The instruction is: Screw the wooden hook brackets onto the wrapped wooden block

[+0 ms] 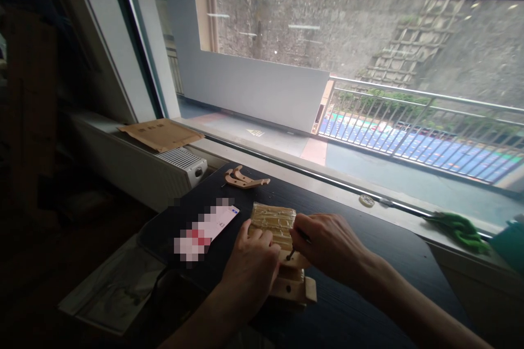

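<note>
Wooden part (302, 260) below right grip (325, 239) clasping tool (290, 254): apparently being screwed, with left grip (254, 257) holding wrapped block (275, 219); likely needing steady turning next.

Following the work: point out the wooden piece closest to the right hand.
The wooden piece just below the right hand; another lies nearer the camera, the curved pieces beyond the phone.

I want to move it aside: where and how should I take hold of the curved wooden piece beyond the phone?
Probably pinch the curved wooden piece by its slim right end, from above and the right: that end runs fairly straight, while the left side curls round.
</note>
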The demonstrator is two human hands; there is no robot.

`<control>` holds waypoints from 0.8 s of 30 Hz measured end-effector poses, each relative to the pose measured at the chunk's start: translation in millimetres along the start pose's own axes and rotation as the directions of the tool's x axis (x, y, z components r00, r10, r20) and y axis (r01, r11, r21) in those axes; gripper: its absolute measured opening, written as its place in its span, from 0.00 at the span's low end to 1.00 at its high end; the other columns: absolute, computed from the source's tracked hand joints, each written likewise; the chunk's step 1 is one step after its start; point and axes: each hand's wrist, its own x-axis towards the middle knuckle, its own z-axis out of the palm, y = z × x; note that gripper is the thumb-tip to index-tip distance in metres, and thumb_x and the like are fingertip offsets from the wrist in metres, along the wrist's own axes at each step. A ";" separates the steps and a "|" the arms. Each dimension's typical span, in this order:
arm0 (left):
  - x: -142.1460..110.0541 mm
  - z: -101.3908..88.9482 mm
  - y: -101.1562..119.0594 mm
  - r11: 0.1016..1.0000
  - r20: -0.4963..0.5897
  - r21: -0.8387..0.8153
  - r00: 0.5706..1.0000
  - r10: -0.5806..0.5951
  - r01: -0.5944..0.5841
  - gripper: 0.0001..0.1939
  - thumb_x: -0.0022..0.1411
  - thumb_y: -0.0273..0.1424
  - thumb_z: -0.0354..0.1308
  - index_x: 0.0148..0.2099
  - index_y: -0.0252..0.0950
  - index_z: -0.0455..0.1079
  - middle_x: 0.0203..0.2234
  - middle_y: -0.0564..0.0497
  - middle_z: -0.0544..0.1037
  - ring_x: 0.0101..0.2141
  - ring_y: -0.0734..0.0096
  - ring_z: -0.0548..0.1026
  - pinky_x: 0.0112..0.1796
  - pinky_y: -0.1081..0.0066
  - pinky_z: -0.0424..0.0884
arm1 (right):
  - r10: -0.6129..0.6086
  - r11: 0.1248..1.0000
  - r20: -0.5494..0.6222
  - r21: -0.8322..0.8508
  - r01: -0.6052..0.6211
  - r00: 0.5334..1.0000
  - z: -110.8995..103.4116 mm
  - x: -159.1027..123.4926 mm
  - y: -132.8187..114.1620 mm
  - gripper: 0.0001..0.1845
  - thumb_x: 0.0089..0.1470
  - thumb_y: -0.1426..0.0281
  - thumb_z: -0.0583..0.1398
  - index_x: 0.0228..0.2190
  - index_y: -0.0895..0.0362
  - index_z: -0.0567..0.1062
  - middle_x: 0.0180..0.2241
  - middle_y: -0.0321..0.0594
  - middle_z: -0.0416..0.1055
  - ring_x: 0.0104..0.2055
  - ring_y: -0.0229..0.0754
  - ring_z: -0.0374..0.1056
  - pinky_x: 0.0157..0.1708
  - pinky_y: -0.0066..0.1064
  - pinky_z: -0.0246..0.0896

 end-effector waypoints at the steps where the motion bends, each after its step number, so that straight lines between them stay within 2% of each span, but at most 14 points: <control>1: 0.4 -0.5 0.2 1.000 0.008 -0.001 1.000 0.000 0.000 0.11 0.58 0.23 0.52 0.32 0.37 0.75 0.31 0.46 0.75 0.38 0.58 0.72 0.55 0.45 0.53 | -0.013 1.000 0.006 0.000 0.013 1.000 -0.7 0.0 0.0 0.12 0.58 0.72 0.52 0.22 0.57 0.66 0.19 0.30 0.62 0.20 0.31 0.45 0.22 0.29 0.36; 6: 3.5 -2.7 0.3 1.000 0.045 -0.005 0.999 -0.013 0.014 0.11 0.58 0.23 0.51 0.33 0.36 0.75 0.33 0.46 0.76 0.40 0.57 0.72 0.55 0.45 0.53 | -0.108 0.994 -0.008 -0.008 0.108 0.994 0.1 -1.9 0.7 0.12 0.58 0.73 0.53 0.23 0.57 0.66 0.19 0.30 0.62 0.20 0.31 0.44 0.22 0.29 0.36; 9: 3.4 -3.1 -0.2 1.000 0.059 -0.015 0.998 -0.023 0.024 0.10 0.58 0.24 0.52 0.33 0.36 0.75 0.33 0.46 0.76 0.40 0.58 0.72 0.56 0.46 0.53 | -0.111 0.994 -0.014 -0.016 0.110 0.994 1.8 -1.4 1.3 0.11 0.57 0.73 0.53 0.23 0.57 0.66 0.19 0.30 0.62 0.20 0.32 0.43 0.22 0.28 0.35; 12: 2.3 -2.8 -0.5 0.999 0.060 -0.033 0.998 -0.025 0.027 0.11 0.60 0.24 0.51 0.34 0.37 0.75 0.34 0.47 0.76 0.40 0.59 0.72 0.56 0.47 0.53 | -0.111 0.994 0.014 -0.014 0.111 0.994 1.4 1.4 0.7 0.11 0.58 0.74 0.53 0.24 0.57 0.65 0.20 0.31 0.63 0.20 0.31 0.44 0.22 0.28 0.35; 18: 1.3 -1.4 0.1 0.999 0.073 -0.041 0.997 -0.032 0.035 0.11 0.59 0.24 0.51 0.33 0.37 0.75 0.33 0.48 0.75 0.39 0.62 0.71 0.57 0.48 0.52 | -0.202 0.979 0.092 0.054 0.198 0.975 -6.6 6.9 -0.2 0.08 0.58 0.74 0.52 0.26 0.56 0.64 0.22 0.31 0.65 0.22 0.32 0.49 0.23 0.27 0.39; 22: 0.6 -1.4 0.0 0.998 0.072 -0.047 0.997 -0.030 0.033 0.11 0.59 0.23 0.51 0.34 0.38 0.75 0.33 0.49 0.75 0.39 0.62 0.71 0.57 0.48 0.51 | -0.165 0.985 0.145 0.074 0.156 0.976 -10.8 11.4 -1.6 0.10 0.60 0.71 0.51 0.26 0.56 0.65 0.22 0.32 0.65 0.21 0.32 0.50 0.23 0.27 0.40; 24: 0.4 -1.7 -0.2 0.998 0.071 -0.054 0.997 -0.020 0.024 0.11 0.60 0.24 0.51 0.34 0.38 0.75 0.32 0.50 0.74 0.39 0.63 0.71 0.57 0.48 0.51 | -0.089 0.995 0.150 0.049 0.083 0.985 -9.4 15.3 -3.6 0.10 0.60 0.70 0.51 0.27 0.56 0.66 0.21 0.31 0.65 0.20 0.32 0.48 0.22 0.27 0.39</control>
